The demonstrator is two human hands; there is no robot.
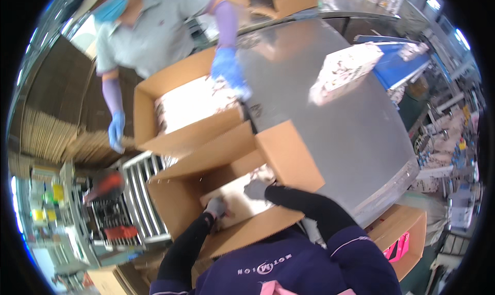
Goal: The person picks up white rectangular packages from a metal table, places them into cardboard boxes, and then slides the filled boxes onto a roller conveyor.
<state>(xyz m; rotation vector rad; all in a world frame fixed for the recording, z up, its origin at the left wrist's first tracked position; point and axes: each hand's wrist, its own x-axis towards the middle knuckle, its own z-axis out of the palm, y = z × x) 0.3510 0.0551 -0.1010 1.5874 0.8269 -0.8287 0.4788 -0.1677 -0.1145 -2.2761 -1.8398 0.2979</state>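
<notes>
I see a smooth grey metal table (335, 140) out there, with one white patterned package (345, 71), blurred, toward its far right side. To the left runs a roller track (143, 199); I cannot tell whether the near open carton (174, 205) rests on it.

Operator apparel: upper body.
Left hand (217, 207) and right hand (255, 190): grey gloves (253, 187), ending near the wrists. Directly behind each hand: close-fitting black undersleeve (294, 199), covering the forearm. Farther up the arm from the right hand: dark purple-navy outer sleeve (346, 261) with thin white piping (351, 244). Below both hands, at the torso: top (227, 283) of matching colour, bearing pale lettering and a round emblem (265, 268). Farthest below the hands: pink fabric piece (275, 289), partly cut off.
</notes>
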